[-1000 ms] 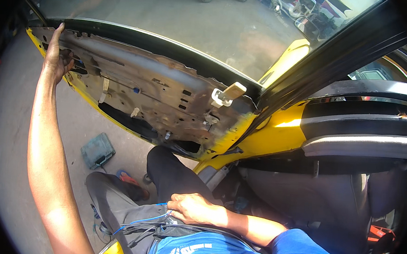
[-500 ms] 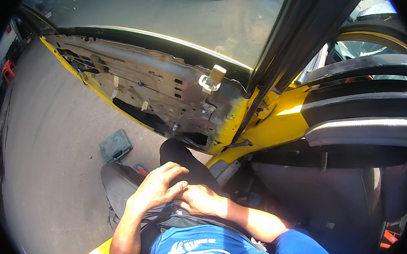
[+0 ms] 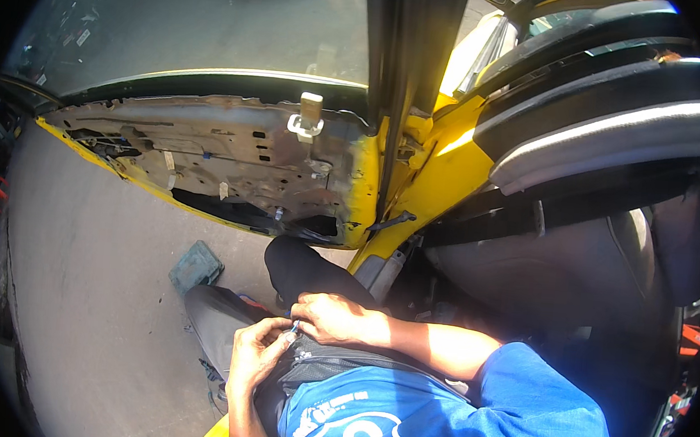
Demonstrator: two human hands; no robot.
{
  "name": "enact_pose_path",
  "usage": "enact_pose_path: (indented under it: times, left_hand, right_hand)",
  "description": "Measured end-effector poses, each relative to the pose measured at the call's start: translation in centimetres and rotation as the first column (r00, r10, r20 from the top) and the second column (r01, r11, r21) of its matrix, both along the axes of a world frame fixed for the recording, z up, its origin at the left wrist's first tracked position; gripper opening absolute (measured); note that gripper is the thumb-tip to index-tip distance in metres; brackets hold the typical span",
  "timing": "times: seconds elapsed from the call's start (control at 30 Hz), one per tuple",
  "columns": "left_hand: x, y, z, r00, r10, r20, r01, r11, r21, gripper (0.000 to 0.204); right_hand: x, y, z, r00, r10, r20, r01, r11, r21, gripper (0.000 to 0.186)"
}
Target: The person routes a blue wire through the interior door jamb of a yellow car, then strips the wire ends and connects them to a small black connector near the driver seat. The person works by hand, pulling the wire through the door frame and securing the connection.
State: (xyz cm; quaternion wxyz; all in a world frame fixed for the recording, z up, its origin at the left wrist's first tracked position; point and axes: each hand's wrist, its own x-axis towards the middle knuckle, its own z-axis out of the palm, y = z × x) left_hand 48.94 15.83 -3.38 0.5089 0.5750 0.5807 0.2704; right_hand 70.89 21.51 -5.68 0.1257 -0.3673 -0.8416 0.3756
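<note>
My left hand (image 3: 256,352) and my right hand (image 3: 332,320) meet in front of my waist, above my lap. A small bluish piece (image 3: 295,327) shows between their fingertips, too small to name. The thumb and fingers of my left hand close on its lower end. My right hand has its fingers curled in at the upper end; they partly hide the piece. Just below the hands lies dark fabric with a zipper (image 3: 304,354), at the waist of my blue shirt (image 3: 400,411).
Ahead stands an open yellow car door, its bare metal inner panel (image 3: 231,156) exposed and a pale block (image 3: 312,109) at its top edge. A green case (image 3: 196,267) lies on the ground to the left. The dashboard (image 3: 610,149) and dark cabin are at right.
My left hand has moved down from above the right hand and now pinches beside it. The bluish piece has come into sight. The view has shifted, with the door appearing further left.
</note>
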Motion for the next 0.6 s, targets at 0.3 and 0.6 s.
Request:
enact_pose_path:
  times: [0.3, 0.6]
  left_hand:
    - [-0.1, -0.8, -0.5, 0.990, 0.036, -0.134, -0.022, 0.994, 0.110, 0.015]
    - [3.0, -1.2, 0.1, 0.996, 0.028, -0.089, -0.026, 0.999, 0.022, 0.018]
  right_hand:
    - [1.3, -0.5, -0.3, 0.999, 0.025, -0.037, -0.028, 0.996, -0.082, 0.026]
    - [2.6, -0.1, 0.7, 0.950, -0.143, -0.277, 0.109, 0.985, -0.132, 0.026]
